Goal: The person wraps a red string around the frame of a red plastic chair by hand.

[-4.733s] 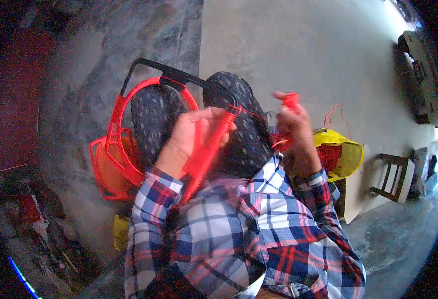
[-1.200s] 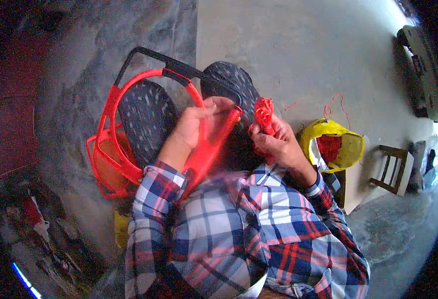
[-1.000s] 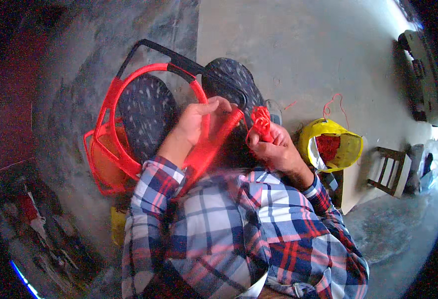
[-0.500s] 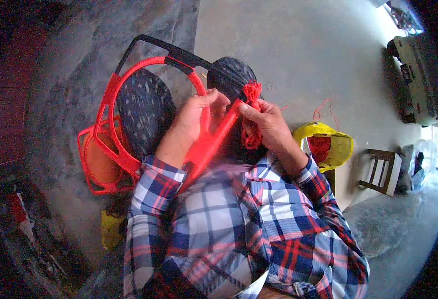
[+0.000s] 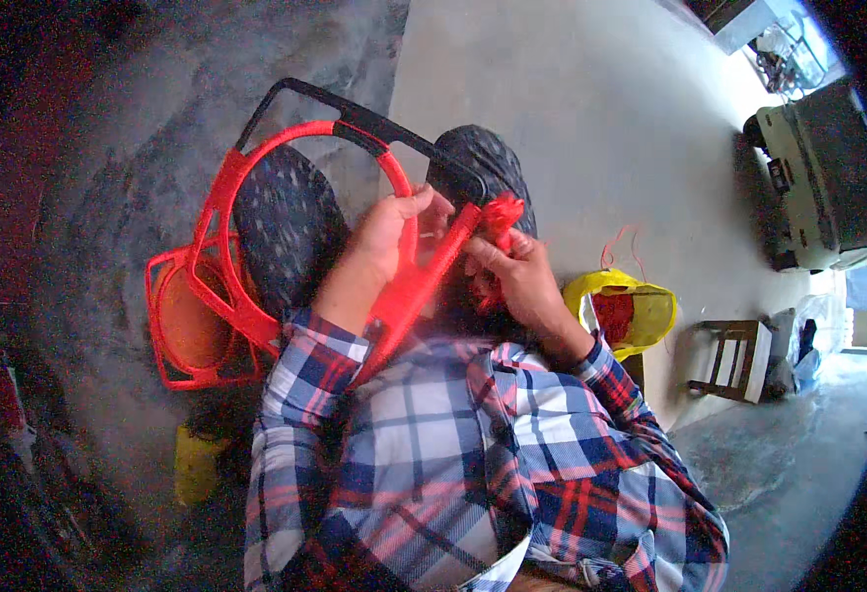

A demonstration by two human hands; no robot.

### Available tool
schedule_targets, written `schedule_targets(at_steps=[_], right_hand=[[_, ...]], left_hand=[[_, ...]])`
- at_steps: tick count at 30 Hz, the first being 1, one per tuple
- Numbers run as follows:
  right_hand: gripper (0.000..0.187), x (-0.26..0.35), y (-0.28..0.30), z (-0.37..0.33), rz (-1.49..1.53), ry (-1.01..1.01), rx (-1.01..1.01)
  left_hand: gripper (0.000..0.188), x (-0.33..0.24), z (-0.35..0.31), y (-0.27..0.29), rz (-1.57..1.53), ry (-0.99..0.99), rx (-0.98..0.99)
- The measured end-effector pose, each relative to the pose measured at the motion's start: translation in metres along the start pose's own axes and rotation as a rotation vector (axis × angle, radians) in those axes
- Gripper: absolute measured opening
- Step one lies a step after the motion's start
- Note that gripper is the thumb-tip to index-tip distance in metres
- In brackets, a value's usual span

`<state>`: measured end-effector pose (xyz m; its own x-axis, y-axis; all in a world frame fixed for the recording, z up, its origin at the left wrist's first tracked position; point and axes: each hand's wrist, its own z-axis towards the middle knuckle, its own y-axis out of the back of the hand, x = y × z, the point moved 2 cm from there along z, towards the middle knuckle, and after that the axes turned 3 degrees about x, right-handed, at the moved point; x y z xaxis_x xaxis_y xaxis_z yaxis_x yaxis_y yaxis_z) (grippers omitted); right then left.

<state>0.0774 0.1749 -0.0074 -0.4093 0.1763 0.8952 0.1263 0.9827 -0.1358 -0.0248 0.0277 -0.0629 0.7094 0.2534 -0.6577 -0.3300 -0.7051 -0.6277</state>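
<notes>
A curved frame (image 5: 218, 192), mostly wound in red cord with a bare black stretch along its far side, rests across my lap. My left hand (image 5: 384, 237) grips the frame's red inner curve, fingers wrapped round it. On the right, my right hand (image 5: 522, 281) is closed on a bundle of red cord (image 5: 501, 219), its thumb by the upper end of the frame's straight red bar (image 5: 419, 291). Part of the bundle is hidden behind the right hand's fingers. My knees in dark speckled cloth show beneath the frame.
A second red frame (image 5: 155, 316) with an orange round inside stands at the left. To the right are a yellow bag (image 5: 665, 314) holding red cord and a wooden stool (image 5: 749, 345). Farther off is what looks like a vehicle (image 5: 798, 187). Something yellow (image 5: 195, 464) lies lower left.
My right hand and the cord bundle have moved slightly nearer me, and the bundle has turned. My left hand keeps its hold. The view has shifted a little.
</notes>
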Motion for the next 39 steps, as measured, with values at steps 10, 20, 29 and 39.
schedule_targets(at_steps=[10, 20, 29, 39], right_hand=[[0.013, 0.010, 0.021, -0.024, 0.311, 0.076, -0.113], [0.010, 0.014, 0.003, -0.007, 0.107, 0.128, -0.001], [0.009, 0.025, 0.004, -0.018, 0.302, -0.046, -0.031], [0.013, 0.007, 0.057, -0.014, 0.471, 0.154, -0.090]], left_hand=[[0.025, -0.010, -0.003, -0.008, -0.131, 0.020, 0.185], [0.025, -0.025, -0.010, -0.026, 0.013, 0.067, 0.131], [0.023, -0.030, -0.011, -0.040, 0.201, 0.068, 0.085], [0.025, -0.043, -0.017, -0.053, 0.205, 0.112, 0.051]])
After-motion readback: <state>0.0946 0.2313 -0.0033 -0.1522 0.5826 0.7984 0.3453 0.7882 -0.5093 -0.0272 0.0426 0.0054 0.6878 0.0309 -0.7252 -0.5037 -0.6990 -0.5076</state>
